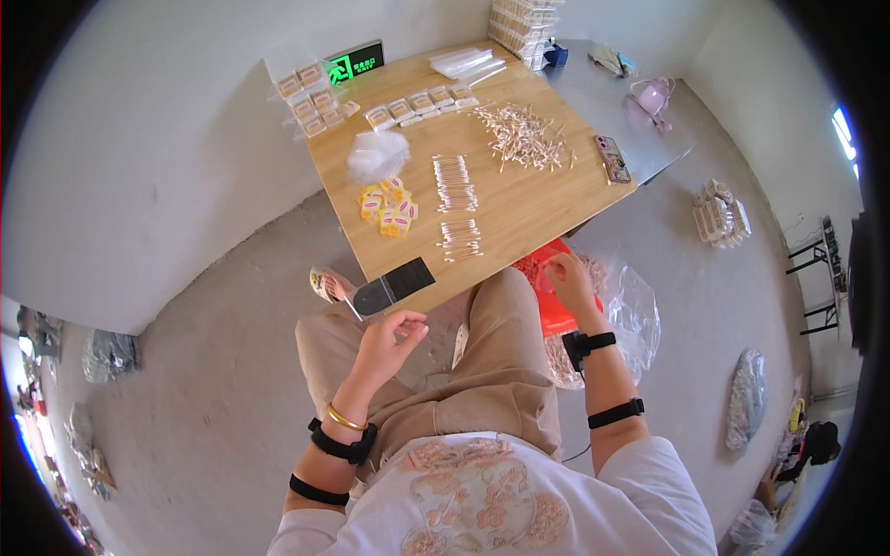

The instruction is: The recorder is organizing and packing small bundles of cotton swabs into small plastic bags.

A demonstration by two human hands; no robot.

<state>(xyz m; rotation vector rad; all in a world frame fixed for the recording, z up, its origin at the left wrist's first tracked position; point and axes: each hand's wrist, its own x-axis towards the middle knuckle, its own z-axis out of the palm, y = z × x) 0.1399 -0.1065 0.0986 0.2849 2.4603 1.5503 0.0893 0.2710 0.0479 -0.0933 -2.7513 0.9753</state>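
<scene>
My left hand (393, 341) is raised just off the table's near edge, fingers loosely bent and thumb apart, with nothing visible in it. Nearest to it lies a flat black and dark-grey object (393, 288) at the table corner. My right hand (567, 280) hangs beside the table over a red plastic bag (553, 315), its fingers curled and the tips hard to make out. In front of me, cotton swabs lie in two groups side by side, a larger row (454, 184) and a smaller row (460, 240). A loose heap of swabs (522, 135) lies farther right.
On the wooden table (519, 227) are yellow labels (389, 208), clear plastic bags (378, 155), a line of small filled boxes (419, 107) and a phone (612, 159). Stacked boxes stand at the left corner (313, 99) and the back (522, 32). A clear bag (636, 320) hangs near my right forearm.
</scene>
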